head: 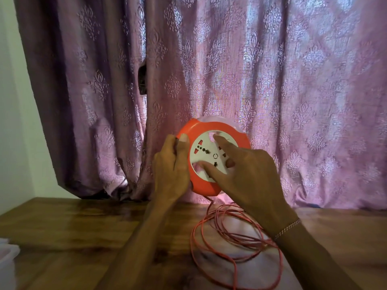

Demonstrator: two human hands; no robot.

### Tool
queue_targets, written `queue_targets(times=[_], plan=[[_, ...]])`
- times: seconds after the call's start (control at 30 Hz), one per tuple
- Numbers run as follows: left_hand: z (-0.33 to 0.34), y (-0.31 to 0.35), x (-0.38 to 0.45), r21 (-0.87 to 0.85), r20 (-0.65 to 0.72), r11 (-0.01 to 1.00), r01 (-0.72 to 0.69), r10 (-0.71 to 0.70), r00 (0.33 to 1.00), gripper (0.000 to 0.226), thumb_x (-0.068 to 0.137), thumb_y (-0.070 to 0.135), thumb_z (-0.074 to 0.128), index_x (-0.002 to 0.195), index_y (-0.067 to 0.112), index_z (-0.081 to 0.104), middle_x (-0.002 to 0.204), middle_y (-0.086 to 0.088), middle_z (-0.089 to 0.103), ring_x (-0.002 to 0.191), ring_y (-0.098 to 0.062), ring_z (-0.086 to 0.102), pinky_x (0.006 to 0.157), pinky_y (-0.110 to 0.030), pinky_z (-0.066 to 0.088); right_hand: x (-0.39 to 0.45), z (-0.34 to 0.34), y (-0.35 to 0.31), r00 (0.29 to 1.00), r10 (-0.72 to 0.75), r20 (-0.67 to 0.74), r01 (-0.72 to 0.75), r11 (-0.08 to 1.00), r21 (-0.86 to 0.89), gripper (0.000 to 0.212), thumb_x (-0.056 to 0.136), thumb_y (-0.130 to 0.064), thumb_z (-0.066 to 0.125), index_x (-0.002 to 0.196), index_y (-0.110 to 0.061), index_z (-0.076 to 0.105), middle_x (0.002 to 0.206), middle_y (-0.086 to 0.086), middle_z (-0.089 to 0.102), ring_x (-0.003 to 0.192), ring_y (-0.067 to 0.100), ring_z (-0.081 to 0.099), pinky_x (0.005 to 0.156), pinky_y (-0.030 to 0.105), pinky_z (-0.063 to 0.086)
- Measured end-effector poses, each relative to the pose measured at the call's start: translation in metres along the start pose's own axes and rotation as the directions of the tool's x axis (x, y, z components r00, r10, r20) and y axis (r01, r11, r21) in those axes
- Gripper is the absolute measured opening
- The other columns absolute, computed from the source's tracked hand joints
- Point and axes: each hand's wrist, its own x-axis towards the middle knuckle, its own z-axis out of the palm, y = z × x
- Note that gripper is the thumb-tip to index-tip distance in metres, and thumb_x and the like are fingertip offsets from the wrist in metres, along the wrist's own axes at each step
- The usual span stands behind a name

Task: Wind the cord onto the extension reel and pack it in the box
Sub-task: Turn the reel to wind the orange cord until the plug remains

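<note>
Views: one, head-worn, wide-angle | Facing: forward and slightly down, square to a curtain [272, 80] | Range: close, both forearms enter from bottom edge | Frame: tabletop [62, 227] fills lower third, curtain the rest, wall strip at left | Overlap: none, single view

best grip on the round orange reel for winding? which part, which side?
Grip the round orange plastic extension reel by its outer rim from its left edge, as the left hand does: thumb on the front rim, fingers behind. It's held upright facing the person, so this leaves the white socket face free for the right hand to turn. The loose red cord hangs below; avoid gripping there.
</note>
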Motion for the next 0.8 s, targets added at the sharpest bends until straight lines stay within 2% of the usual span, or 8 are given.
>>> queue_targets(times=[0.1, 0.23, 0.3, 0.4, 0.53, 0.67, 0.73, 0.8], plan=[[-0.001, 0.000, -0.001, -0.009, 0.014, 1.000, 0.012, -0.011, 1.000, 0.046, 0.101, 0.056, 0.037, 0.080, 0.017, 0.050, 0.071, 0.000, 0.068, 0.072, -0.028, 0.067, 0.069, -0.055, 0.055, 0.001, -0.002, 0.002, 0.999, -0.022, -0.029, 0.022, 1.000, -0.011, 0.053, 0.085, -0.065, 0.061, 0.128, -0.034, 0.065, 0.078, -0.004, 0.072, 0.078, 0.024, 0.066, 0.062, 0.033, 0.052], [0.000, 0.000, -0.002, -0.031, 0.039, 0.999, 0.011, -0.010, 0.999, 0.055, 0.095, 0.067, 0.033, 0.087, 0.016, 0.053, 0.077, -0.002, 0.073, 0.075, -0.027, 0.071, 0.071, -0.056, 0.058, 0.004, -0.007, 0.010, 0.979, -0.175, -0.102, 0.176, 0.984, 0.002, 0.022, 0.093, -0.030, 0.064, 0.111, -0.023, 0.074, 0.092, 0.000, 0.067, 0.092, 0.027, 0.054, 0.066, 0.042, 0.051], [0.000, -0.002, -0.002, -0.052, 0.032, 0.999, -0.006, 0.008, 0.999, 0.052, 0.097, 0.065, 0.035, 0.086, 0.017, 0.052, 0.076, -0.003, 0.071, 0.073, -0.026, 0.070, 0.068, -0.057, 0.057, 0.005, -0.009, 0.011, 0.960, -0.281, -0.020, 0.282, 0.958, 0.059, 0.029, 0.088, -0.016, 0.054, 0.107, -0.023, 0.074, 0.109, 0.003, 0.065, 0.101, 0.029, 0.051, 0.079, 0.043, 0.050], [0.000, -0.002, -0.002, -0.085, 0.009, 0.996, -0.005, 0.006, 1.000, 0.046, 0.098, 0.062, 0.038, 0.085, 0.020, 0.051, 0.075, -0.004, 0.070, 0.070, -0.024, 0.068, 0.065, -0.057, 0.055, 0.002, -0.010, 0.006, 0.945, -0.309, 0.105, 0.307, 0.951, 0.033, 0.046, 0.078, -0.024, 0.037, 0.103, -0.035, 0.075, 0.130, 0.005, 0.058, 0.112, 0.031, 0.047, 0.088, 0.040, 0.048], [-0.002, -0.001, 0.000, -0.092, -0.015, 0.996, -0.015, 0.014, 1.000, 0.047, 0.101, 0.055, 0.041, 0.083, 0.012, 0.051, 0.072, -0.006, 0.066, 0.069, -0.026, 0.064, 0.064, -0.057, 0.052, 0.001, -0.008, 0.002, 0.947, -0.296, 0.121, 0.302, 0.953, -0.034, 0.052, 0.083, -0.028, 0.032, 0.109, -0.043, 0.074, 0.136, 0.003, 0.057, 0.108, 0.031, 0.048, 0.086, 0.041, 0.049], [-0.004, -0.003, 0.001, -0.104, -0.029, 0.994, -0.015, 0.012, 1.000, 0.052, 0.098, 0.057, 0.039, 0.082, 0.010, 0.051, 0.067, 0.004, 0.063, 0.061, -0.013, 0.058, 0.062, -0.053, 0.051, 0.001, -0.005, 0.003, 0.962, -0.258, 0.094, 0.269, 0.953, -0.137, 0.049, 0.087, -0.025, 0.054, 0.127, -0.053, 0.059, 0.119, 0.006, 0.058, 0.105, 0.028, 0.045, 0.076, 0.041, 0.051], [-0.003, -0.003, 0.001, -0.113, -0.027, 0.993, -0.018, 0.015, 1.000, 0.052, 0.097, 0.059, 0.039, 0.081, 0.010, 0.050, 0.065, 0.004, 0.061, 0.058, -0.008, 0.054, 0.060, -0.053, 0.049, -0.001, -0.004, 0.001, 0.985, -0.154, 0.078, 0.165, 0.975, -0.151, 0.055, 0.081, -0.040, 0.066, 0.132, -0.056, 0.052, 0.105, 0.003, 0.057, 0.099, 0.026, 0.049, 0.068, 0.035, 0.048], [-0.001, -0.003, 0.000, -0.108, -0.027, 0.994, -0.017, 0.014, 1.000, 0.051, 0.098, 0.059, 0.040, 0.081, 0.012, 0.050, 0.064, 0.005, 0.060, 0.059, -0.012, 0.054, 0.062, -0.055, 0.050, -0.003, -0.002, -0.003, 0.999, -0.037, 0.028, 0.041, 0.986, -0.161, 0.057, 0.078, -0.065, 0.060, 0.133, -0.053, 0.052, 0.093, 0.000, 0.062, 0.089, 0.025, 0.058, 0.061, 0.032, 0.046]])
